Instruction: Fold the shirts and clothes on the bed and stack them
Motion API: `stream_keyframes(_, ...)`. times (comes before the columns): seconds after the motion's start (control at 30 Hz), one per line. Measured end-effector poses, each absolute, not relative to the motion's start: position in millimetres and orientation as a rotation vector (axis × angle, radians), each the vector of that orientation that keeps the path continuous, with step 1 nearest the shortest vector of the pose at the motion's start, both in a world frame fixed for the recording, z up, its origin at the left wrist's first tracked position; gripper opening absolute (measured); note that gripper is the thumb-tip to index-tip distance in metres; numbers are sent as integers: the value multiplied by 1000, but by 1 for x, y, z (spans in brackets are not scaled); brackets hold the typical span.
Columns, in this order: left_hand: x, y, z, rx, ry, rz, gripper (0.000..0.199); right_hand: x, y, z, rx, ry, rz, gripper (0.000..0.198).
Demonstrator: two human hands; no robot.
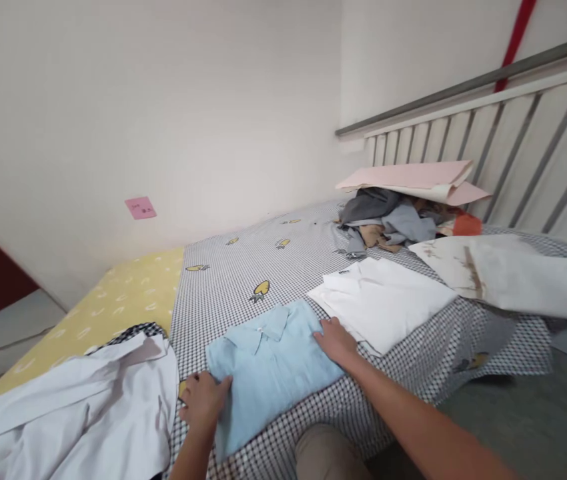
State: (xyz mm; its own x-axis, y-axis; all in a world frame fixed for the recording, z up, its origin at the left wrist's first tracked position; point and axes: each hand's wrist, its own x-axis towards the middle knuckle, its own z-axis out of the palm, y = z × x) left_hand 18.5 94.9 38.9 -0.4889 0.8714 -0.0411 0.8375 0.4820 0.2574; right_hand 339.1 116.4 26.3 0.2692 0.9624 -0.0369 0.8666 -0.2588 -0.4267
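Note:
A light blue collared shirt point(278, 373), folded into a rough rectangle, lies on the bed in front of me with its collar toward the wall. At its left edge is my left hand point(204, 399), open, the thumb touching the fabric and the bent fingers resting on the sheet beside it. My right hand point(336, 341) is at the right edge, open, with thumb and fingertips on the shirt's border. Close to the right hand lies a folded white shirt stack point(383, 300). Left of my left hand, a loosely laid white garment point(88, 413) spreads over the bed.
The bed carries a checked sheet point(233, 273) with pineapple prints and a yellow section point(138, 287). At the far right sit a heap of crumpled clothes point(388, 217), pink board point(408, 175) and stained white sheet material point(528, 273). A railing point(493, 140) borders the right side.

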Motion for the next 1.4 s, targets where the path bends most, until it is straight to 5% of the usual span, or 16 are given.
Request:
stream_keyframes(0.43,23,103,42,1762,2388,447,18,310,108,43,-1963,-1775,447,31)
stream_keyframes(0.7,32,131,55,1621,2131,1027,43,366,123,82,-1844,-1693,507,17)
stream_keyframes(1.03,227,149,116,1205,1489,1460,51,534,145,167,-1992,-1526,215,22)
stream_keyframes(1.4,369,166,82,1209,1271,1435,43,656,159,165,-2352,-1255,102,38)
